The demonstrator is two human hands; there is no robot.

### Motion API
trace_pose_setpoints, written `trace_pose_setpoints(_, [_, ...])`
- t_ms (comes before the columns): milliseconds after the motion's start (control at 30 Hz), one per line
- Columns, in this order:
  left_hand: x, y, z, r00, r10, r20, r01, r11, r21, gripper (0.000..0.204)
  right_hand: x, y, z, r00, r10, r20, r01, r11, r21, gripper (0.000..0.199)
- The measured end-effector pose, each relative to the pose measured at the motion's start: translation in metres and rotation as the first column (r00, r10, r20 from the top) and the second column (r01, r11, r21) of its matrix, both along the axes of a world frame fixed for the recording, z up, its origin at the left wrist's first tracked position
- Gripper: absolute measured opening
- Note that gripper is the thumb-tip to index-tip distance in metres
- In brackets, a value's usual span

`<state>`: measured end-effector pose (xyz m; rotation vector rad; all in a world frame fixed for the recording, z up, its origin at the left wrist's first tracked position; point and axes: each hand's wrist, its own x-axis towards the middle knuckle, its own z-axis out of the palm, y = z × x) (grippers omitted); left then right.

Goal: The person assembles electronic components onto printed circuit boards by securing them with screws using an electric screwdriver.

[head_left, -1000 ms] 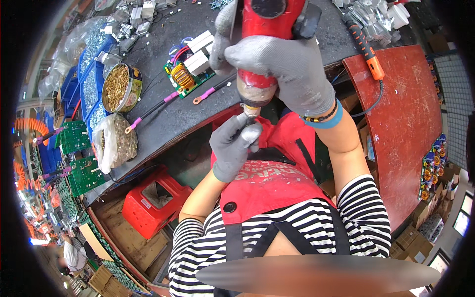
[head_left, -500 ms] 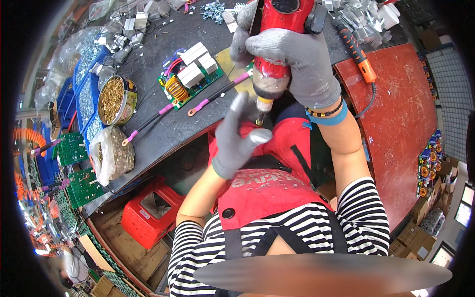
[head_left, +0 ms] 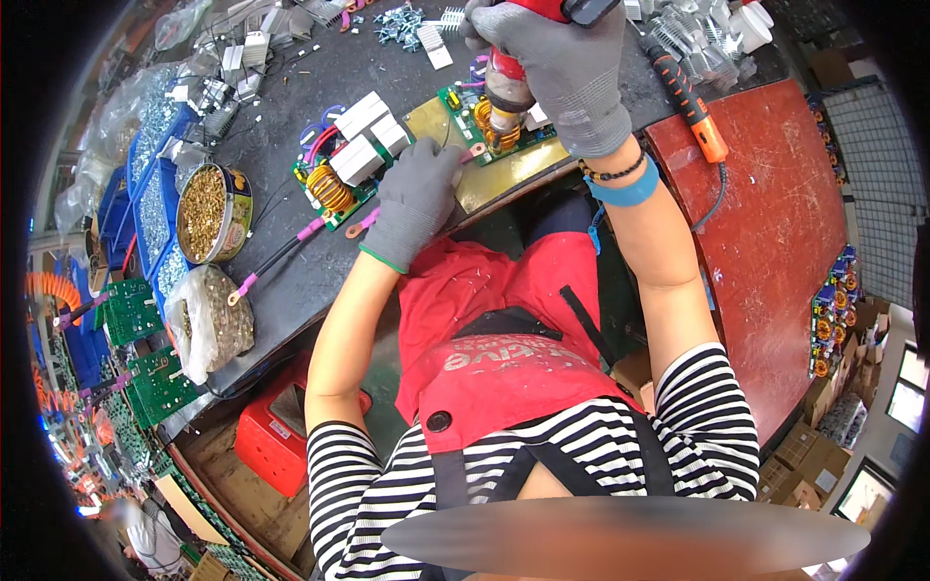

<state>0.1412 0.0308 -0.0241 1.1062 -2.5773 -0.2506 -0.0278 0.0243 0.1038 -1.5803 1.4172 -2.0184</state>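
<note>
My right hand (head_left: 572, 82), in a grey glove, is wrapped around a red power drill (head_left: 506, 70). The drill points down over a green circuit board (head_left: 468, 105) with a yellow-wound coil. Its tip is hidden among the parts. My left hand (head_left: 417, 198), also gloved, closes over a black cable with pink sleeves; one ring terminal (head_left: 355, 231) shows beside the palm, another (head_left: 476, 150) past the fingertips, near the board. Left of that hand sits a second circuit board (head_left: 334, 184) with white blocks and a coil. A brass-coloured plate (head_left: 504, 179) lies along the table edge.
At the left stand a round tin of brass screws (head_left: 203, 213), a bag of small parts (head_left: 213, 320) and blue trays (head_left: 150, 208). An orange-and-black corded tool (head_left: 690, 102) lies right. Metal heat sinks (head_left: 688, 58) are behind. A red stool (head_left: 276, 441) stands below.
The drill has moved from the table's front edge up over the right circuit board. My left hand has gone from open beside the drill to closed over the cable, farther left.
</note>
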Motion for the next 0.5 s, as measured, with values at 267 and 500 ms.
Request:
trace_pose_setpoints(267, [0.002,-0.014,0.009,0.988,-0.144,0.056,0.142,0.989,0.036,0.022,0.007,-0.01,-0.027,0.994,0.102,0.035,-0.099,0.993,-0.065,0.011])
trace_pose_setpoints(500, [0.002,-0.015,0.009,0.987,-0.16,0.014,0.159,0.987,0.032,0.02,0.012,-0.01,-0.038,0.995,-0.012,-0.097,0.01,1.0,-0.029,0.013])
